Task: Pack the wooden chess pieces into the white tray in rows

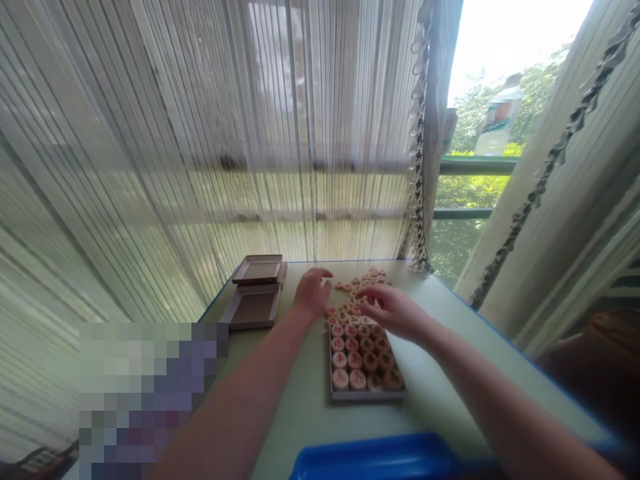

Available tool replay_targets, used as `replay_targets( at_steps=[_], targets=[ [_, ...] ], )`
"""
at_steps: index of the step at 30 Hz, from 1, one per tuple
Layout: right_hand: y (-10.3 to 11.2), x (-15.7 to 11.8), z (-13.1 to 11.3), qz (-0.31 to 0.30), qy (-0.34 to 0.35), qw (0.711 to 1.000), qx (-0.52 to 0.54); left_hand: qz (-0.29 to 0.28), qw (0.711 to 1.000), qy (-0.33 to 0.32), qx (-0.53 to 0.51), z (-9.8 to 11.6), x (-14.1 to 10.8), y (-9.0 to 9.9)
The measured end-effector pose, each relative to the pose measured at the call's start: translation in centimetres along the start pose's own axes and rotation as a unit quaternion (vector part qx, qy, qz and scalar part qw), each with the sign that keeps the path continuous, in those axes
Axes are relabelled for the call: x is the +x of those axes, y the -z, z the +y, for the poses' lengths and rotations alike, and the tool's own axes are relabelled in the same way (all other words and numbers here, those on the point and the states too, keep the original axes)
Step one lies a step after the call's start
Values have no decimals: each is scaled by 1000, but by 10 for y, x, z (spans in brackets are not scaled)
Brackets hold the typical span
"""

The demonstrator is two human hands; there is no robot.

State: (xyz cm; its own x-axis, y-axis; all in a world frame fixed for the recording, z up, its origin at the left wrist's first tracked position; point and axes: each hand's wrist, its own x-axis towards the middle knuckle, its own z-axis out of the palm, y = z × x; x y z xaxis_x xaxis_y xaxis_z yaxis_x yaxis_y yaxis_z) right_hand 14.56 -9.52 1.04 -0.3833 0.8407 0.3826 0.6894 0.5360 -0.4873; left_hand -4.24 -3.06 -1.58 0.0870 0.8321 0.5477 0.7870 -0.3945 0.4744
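A shallow box (pixel 367 395) on the table holds rows of round Chinese chess pieces (pixel 355 361), some marked in red and others in dark characters. More loose chess pieces (pixel 345 286) lie scattered just beyond the box and farther back. At the left of this scatter is my left hand (pixel 313 291), its fingers bent loosely and apart, with nothing visible in them. My right hand (pixel 389 308) hovers over or touches the loose pieces behind the box; a gap shows between its curved fingers and thumb. Its fingertips partly cover the pieces under them.
Two shallow trays, a far one (pixel 257 269) and a nearer one (pixel 253 307), lie at the table's left edge. A blue object (pixel 375 459) sits at the near edge of the pale green table (pixel 295 393). Curtains (pixel 310 133) hang behind; a bottle (pixel 500 120) stands at the window.
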Motion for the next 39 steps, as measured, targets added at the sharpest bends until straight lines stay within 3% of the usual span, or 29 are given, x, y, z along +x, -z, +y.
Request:
replay_targets(
  at_steps=[2, 4, 6, 9, 11, 14, 17, 22, 26, 39],
  targets=[
    [-9, 21, 12, 3, -6, 1000, -16, 35, 999, -4, -2, -8, -5, -4],
    [-20, 31, 26, 36, -3, 998, -44, 21, 999, -23, -6, -13, -11, -6],
    [-28, 31, 41, 58, 1, 994, -88, -2, 999, -33, -18, -14, -15, -8],
    [-32, 24, 57, 40, -13, 991, -127, -40, 998, -39, -30, -10, -13, -10],
    [-30, 22, 62, 32, -27, 990, -135, -37, 998, -32, -37, -7, -9, -13],
    [-26, 22, 62, 31, -29, 988, -149, -35, 998, -3, -53, -4, -6, -15],
    [-25, 23, 59, 29, -34, 987, -157, -71, 995, 5, -63, -2, -7, -15],
    [-31, 20, 55, 33, -52, 984, -166, -88, 993, -47, -68, -2, -9, -17],
    [-32, 20, 54, 2, -29, 983, -183, -122, 988, -80, -57, -4, -8, -19],
    [-33, 26, 63, 14, 6, 988, -154, -142, 987, -72, -32, 1, -8, -19]
  ],
)
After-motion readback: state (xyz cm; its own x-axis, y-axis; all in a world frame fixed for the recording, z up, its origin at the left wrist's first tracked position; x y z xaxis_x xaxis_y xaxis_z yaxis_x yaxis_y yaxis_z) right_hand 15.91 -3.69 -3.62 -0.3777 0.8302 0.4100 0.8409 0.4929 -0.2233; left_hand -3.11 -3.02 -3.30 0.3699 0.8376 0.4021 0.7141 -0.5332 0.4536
